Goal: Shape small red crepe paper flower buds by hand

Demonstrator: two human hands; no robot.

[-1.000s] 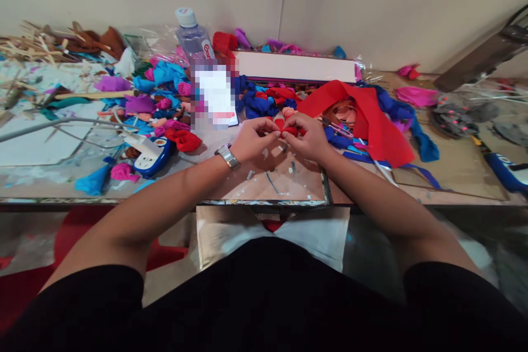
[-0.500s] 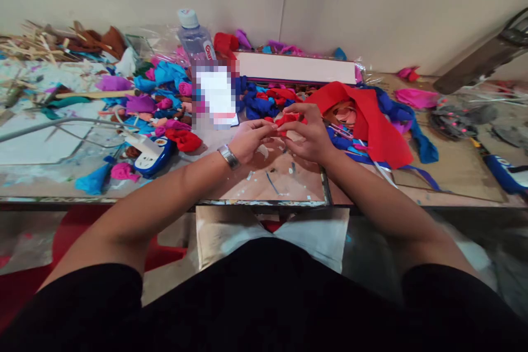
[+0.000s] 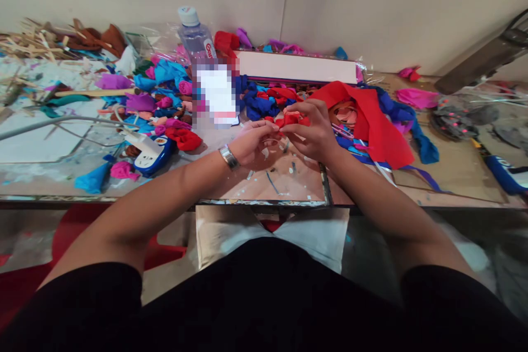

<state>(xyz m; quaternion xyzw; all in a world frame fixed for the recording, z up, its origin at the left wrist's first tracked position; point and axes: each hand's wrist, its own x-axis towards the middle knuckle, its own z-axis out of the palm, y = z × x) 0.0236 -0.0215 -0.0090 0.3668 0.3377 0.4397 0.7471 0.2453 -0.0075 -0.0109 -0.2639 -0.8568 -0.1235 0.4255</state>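
Beyond the hands, a clear plastic bottle (image 3: 197,38) with a white cap stands upright near the wall; what it holds cannot be told. To its right lies a long white box (image 3: 297,67), flat and lengthwise along the wall, its inside hidden from view.

The left hand (image 3: 252,144), a metal watch (image 3: 228,157) on its wrist, rests low over the tabletop (image 3: 454,170) with its fingers curled and its fingertips pinching the near end of a small red fabric piece (image 3: 290,119). The right hand (image 3: 315,131) meets it from the other side, fingers bent over and closed on the same piece, so that the red fabric sits between the two hands, just above the tabletop. Both forearms reach in from the near edge and converge.

Just right of the right hand lies a larger red cloth (image 3: 373,121), over blue strips. Left of the left hand, well apart, is a heap of pink, purple and blue fabric rolls (image 3: 159,96).
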